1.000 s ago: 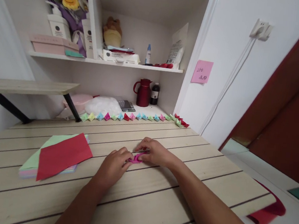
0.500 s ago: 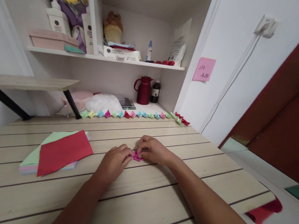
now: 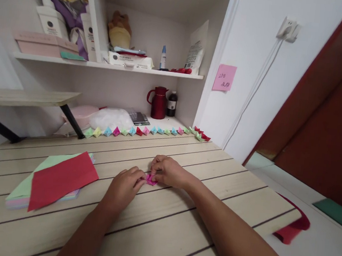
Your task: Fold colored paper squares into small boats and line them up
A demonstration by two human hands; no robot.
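A small folded piece of pink paper (image 3: 150, 179) lies on the slatted wooden table (image 3: 161, 220) between my two hands. My left hand (image 3: 124, 188) has its fingers curled and pinches the paper's left end. My right hand (image 3: 168, 171) is closed over its right end and hides most of it. To the left lies a stack of coloured paper sheets (image 3: 52, 178) with a red sheet on top. Along the table's far edge runs a row of small folded paper shapes (image 3: 146, 131) in green, yellow, blue, pink and red.
Behind the table is a white shelf unit with a dark red jug (image 3: 158, 102), a dark bottle (image 3: 171, 103), a plush toy and lotion bottles. A pink sticky note (image 3: 224, 78) hangs on the wall. A red cloth (image 3: 291, 228) lies on the floor at right.
Both hands have closed in tighter around the pink paper, which now looks smaller and more folded. The view has shifted slightly to the right.
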